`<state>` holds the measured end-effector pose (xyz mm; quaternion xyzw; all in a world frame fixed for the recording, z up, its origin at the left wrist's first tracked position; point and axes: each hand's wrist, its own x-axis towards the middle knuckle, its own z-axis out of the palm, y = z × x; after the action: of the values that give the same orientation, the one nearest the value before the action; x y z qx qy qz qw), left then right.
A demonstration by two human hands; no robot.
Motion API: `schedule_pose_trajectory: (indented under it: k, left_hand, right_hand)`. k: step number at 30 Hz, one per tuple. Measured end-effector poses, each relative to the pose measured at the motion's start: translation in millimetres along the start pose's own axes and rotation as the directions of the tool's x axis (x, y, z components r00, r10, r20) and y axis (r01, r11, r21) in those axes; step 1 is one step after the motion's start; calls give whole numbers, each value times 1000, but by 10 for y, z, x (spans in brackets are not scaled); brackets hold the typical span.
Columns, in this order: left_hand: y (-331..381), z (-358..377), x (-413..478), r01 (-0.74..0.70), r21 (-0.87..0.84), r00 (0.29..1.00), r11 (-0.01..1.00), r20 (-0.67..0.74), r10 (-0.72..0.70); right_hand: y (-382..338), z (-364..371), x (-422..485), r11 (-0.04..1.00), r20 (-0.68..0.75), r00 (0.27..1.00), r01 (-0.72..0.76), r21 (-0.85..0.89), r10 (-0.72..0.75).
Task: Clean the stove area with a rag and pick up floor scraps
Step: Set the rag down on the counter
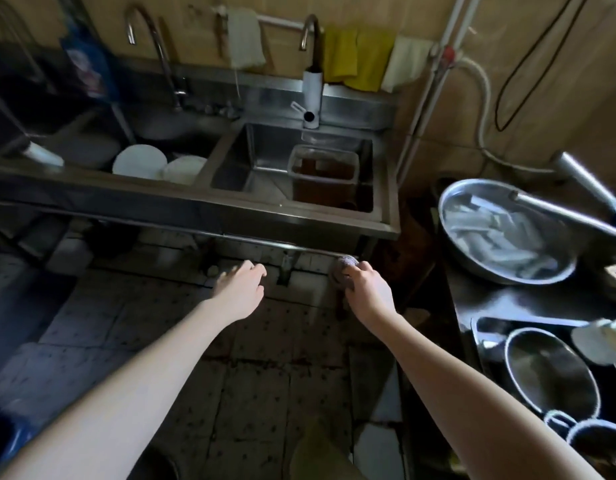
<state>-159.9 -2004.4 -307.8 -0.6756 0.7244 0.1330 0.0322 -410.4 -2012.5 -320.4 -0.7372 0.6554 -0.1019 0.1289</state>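
My right hand (367, 291) is shut on a dark, round scrubbing wad (344, 268), held in front of the steel sink unit (299, 223) just below its front rail. My left hand (240, 284) hangs beside it to the left, fingers loosely apart, holding nothing. Both arms reach forward over the tiled floor (251, 393), which is stained and speckled. Yellow and white rags (360, 60) hang on the wall rail behind the sink.
A clear tub of brown liquid (322, 173) sits in the right basin under a faucet (311, 81). White plates (140, 161) fill the left basin. At right a counter carries a metal bowl of utensils (500, 233), a pot (549, 372) and a white cloth (601, 339).
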Motion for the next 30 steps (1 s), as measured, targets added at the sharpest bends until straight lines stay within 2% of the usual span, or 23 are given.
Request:
schedule_pose_trajectory:
  k: [14, 24, 30]
  left_hand:
    - [100, -257, 861, 90, -2, 996, 996, 13, -90]
    - [-27, -345, 1415, 12, 2, 1000, 1000, 24, -12]
    - [-224, -523, 1956, -53, 21, 998, 998, 32, 52]
  right_hand:
    - [267, -244, 1173, 998, 17, 998, 58, 0, -58]
    - [253, -131, 1706, 999, 17, 999, 41, -19, -41]
    - [220, -28, 2125, 998, 25, 998, -48, -27, 49]
